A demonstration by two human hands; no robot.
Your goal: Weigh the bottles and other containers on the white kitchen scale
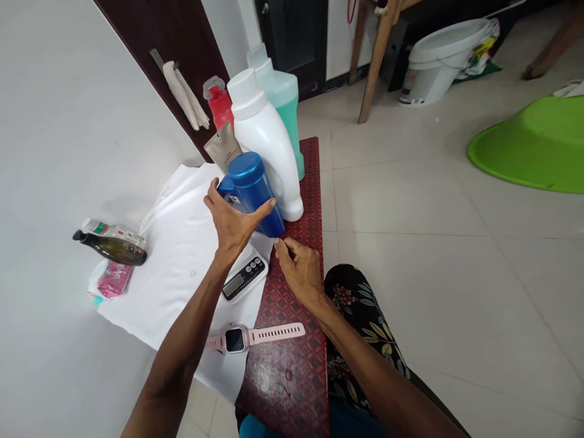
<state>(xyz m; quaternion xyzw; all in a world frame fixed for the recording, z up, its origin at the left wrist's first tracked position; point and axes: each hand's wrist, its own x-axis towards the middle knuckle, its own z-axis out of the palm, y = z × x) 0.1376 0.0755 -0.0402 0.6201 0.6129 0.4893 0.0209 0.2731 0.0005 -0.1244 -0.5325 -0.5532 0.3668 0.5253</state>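
My left hand is wrapped round a blue bottle with a blue cap, which leans over a small white kitchen scale. My right hand rests on the dark red patterned mat just right of the scale, fingers curled together with nothing visible in them. Behind the blue bottle stand a large white bottle, a teal bottle, a red spray bottle and a beige tube. A pink smartwatch lies flat near me.
A white cloth covers the floor at the left, with a dark glass bottle and a pink packet at its edge. A green basin and a white bucket sit at the far right. Wall and dark door stand behind.
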